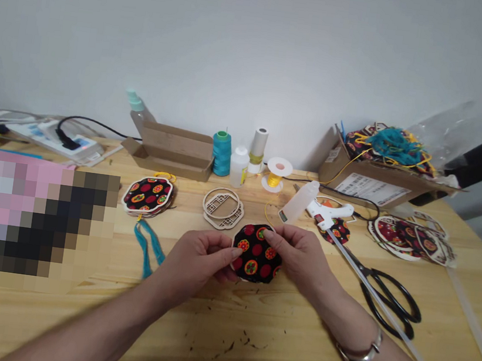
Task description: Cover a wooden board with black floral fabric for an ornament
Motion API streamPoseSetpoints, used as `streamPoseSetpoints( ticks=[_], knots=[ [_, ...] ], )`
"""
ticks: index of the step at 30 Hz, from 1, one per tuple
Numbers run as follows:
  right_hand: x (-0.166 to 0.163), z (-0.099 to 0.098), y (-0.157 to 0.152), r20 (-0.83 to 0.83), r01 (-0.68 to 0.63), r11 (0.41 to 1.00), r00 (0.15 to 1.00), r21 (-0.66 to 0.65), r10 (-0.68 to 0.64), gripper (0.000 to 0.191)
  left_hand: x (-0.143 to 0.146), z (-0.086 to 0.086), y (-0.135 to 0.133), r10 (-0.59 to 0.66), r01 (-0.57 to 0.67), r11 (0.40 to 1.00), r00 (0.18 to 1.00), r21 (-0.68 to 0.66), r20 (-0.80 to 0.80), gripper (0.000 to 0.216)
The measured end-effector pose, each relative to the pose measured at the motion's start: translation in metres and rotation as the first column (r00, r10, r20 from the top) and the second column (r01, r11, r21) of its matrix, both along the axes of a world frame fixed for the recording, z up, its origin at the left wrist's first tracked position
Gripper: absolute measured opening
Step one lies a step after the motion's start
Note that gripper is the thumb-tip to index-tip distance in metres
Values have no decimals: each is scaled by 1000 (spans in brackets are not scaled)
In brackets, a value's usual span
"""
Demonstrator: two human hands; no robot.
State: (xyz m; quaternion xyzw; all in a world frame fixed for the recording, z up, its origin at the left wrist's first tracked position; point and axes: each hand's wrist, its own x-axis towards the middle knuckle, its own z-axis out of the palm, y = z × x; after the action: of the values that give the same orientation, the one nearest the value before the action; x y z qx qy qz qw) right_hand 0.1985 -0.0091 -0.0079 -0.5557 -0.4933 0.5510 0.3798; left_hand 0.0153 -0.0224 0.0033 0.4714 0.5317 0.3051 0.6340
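Observation:
Between my two hands is a dark fabric-covered piece (256, 259), patterned with red dots and flowers and held above the wooden table. My left hand (208, 256) pinches its left edge, thumb on top. With thumb and fingers, my right hand (296, 253) grips the upper right edge. Just beyond lie thin wooden frames (225, 209) with cut-out lattice. A finished-looking stack of patterned ornaments (149, 197) with a teal tassel (148, 248) rests to the left. A white squeeze bottle (298, 202) leans near my right hand, close to a white glue gun (328, 216).
Black-handled scissors (390, 295) lie at the right, under a long clear glue stick. A cardboard box (365, 182) of ornaments and threads stands behind. Teal thread (221, 154), a yellow cord spool (275, 176) and an open narrow box (174, 151) line the wall.

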Motion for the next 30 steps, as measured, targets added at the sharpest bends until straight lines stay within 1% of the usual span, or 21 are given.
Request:
streamPoseSetpoints(
  ticks=[3,8,13,17,20,25,27,30],
  knots=[
    [0,2,-1,25,-7,1000,1000,8,6,30,0,1,1,-4,4,1000,1000,-11,28,19],
    [-5,6,-4,106,-109,994,988,-3,109,25,1,1,2,34,-32,999,996,-34,80,20],
    [-7,5,-7,171,-204,977,967,65,191,26,1,0,1,13,-12,1000,1000,-6,22,17],
    [-6,3,-8,187,-229,970,959,78,212,26,0,-1,0,-18,19,1000,998,9,-52,15],
    [-7,5,-8,135,-221,974,968,59,211,27,0,-2,1,-8,9,1000,999,23,-50,15],
    [-7,8,-8,-32,-180,984,983,-3,180,33,0,2,4,73,-72,997,997,40,-29,14],
    [-6,8,-7,-58,-175,984,983,-27,173,33,0,4,5,99,-97,994,995,45,-24,15],
    [-6,7,-7,-83,-161,985,984,-62,156,30,0,3,6,105,-105,994,994,30,5,15]
  ],
)
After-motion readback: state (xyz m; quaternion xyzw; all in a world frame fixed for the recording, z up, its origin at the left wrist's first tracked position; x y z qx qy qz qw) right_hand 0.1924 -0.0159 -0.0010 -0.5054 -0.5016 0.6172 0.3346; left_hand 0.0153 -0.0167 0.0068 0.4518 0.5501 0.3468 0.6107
